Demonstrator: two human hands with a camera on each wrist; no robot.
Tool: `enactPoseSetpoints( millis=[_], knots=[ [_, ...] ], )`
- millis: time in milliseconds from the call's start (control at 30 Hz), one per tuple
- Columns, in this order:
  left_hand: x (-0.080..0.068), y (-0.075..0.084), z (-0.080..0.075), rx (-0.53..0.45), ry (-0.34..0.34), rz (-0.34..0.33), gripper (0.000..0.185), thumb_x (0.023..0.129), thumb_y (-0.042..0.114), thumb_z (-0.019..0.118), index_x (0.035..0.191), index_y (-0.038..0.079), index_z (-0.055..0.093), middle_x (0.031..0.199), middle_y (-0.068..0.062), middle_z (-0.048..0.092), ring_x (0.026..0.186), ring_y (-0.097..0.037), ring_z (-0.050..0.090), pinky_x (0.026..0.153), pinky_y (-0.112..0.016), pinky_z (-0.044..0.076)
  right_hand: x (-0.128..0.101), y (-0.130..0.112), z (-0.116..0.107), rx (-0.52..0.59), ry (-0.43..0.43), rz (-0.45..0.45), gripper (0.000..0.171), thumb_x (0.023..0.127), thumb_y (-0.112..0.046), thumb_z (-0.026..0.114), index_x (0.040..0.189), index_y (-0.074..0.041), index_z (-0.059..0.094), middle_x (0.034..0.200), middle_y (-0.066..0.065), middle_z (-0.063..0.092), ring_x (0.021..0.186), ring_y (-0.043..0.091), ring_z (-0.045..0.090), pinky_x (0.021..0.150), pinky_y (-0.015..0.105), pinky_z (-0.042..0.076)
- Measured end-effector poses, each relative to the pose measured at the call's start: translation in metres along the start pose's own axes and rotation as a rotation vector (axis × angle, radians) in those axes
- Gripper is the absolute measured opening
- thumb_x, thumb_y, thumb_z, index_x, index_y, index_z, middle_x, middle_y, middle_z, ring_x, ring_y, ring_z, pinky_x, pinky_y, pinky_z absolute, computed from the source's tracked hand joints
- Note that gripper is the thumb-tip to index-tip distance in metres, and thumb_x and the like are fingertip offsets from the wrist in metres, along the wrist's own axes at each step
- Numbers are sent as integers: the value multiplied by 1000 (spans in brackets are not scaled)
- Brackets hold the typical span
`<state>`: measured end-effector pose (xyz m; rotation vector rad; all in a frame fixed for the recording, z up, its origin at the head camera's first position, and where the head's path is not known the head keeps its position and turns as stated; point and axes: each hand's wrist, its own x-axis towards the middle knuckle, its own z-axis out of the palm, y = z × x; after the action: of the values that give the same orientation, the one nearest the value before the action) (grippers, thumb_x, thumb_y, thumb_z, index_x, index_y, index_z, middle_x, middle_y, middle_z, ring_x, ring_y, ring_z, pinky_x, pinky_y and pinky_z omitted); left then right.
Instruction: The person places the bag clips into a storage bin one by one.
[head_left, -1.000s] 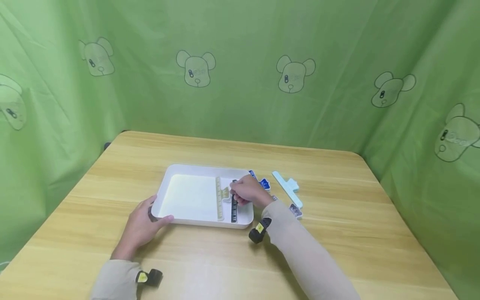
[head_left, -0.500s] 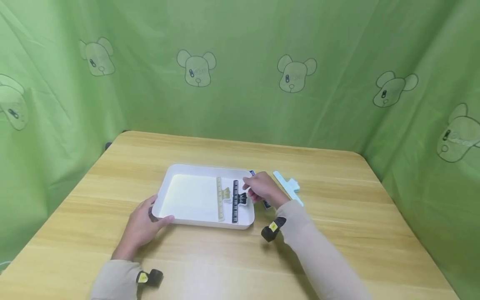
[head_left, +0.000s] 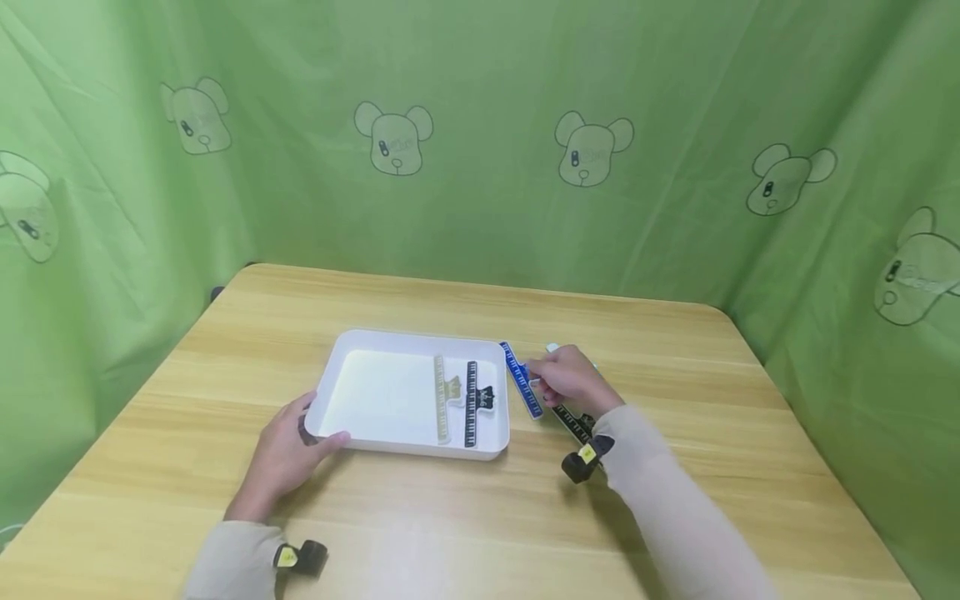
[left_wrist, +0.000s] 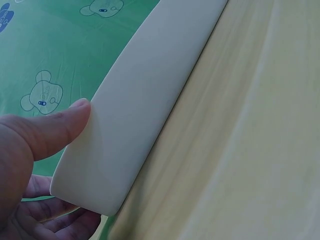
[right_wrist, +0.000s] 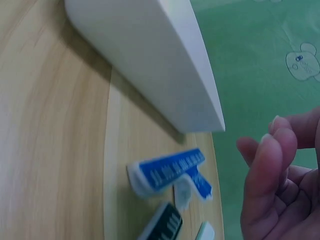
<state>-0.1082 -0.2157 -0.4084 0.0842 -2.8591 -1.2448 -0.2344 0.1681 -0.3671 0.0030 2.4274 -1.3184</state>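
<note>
Head view: right hand point(head_left: 570, 379) seemingly hovering over blue clip point(head_left: 519, 380).

Head view bright, evenly lit, soft diffuse light from above; faint shadows under white tray point(head_left: 408, 446) and sleeves at 6 o'clock. Mild glare on worktop point(head_left: 465, 533). Right wrist view motion-blurred: blue clip point(right_wrist: 167, 172) smeared, right hand point(right_wrist: 280, 185) out of focus. Left wrist view soft, pale.
</note>
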Motion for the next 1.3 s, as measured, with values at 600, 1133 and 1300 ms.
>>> enactPoseSetpoints(
  millis=[600, 1133, 1300],
  knots=[
    [2, -1, 0, 6, 20, 25, 86, 82, 36, 77, 144, -5, 36, 140, -32, 43, 129, -49, 38, 108, -62, 28, -14, 33, -40, -86, 44, 64, 32, 98, -20, 54, 98, 10, 64, 63, 3, 55, 52, 11, 49, 50, 23, 48],
    [3, -3, 1, 4, 12, 24, 91, 81, 42, 76, 145, -7, 34, 140, -33, 41, 129, -50, 38, 108, -62, 27, -26, 57, -53, -137, 32, 82, 30, 97, -20, 54, 73, -3, 59, 56, -1, 51, 49, 9, 45, 48, 21, 45],
    [2, -4, 1, 2, 10, 25, 90, 82, 41, 77, 145, -7, 34, 141, -32, 41, 129, -50, 37, 108, -62, 27, -31, 61, -55, -117, 13, 94, 31, 97, -19, 54, 70, -5, 57, 56, 0, 52, 48, 9, 46, 46, 20, 44]
  ],
)
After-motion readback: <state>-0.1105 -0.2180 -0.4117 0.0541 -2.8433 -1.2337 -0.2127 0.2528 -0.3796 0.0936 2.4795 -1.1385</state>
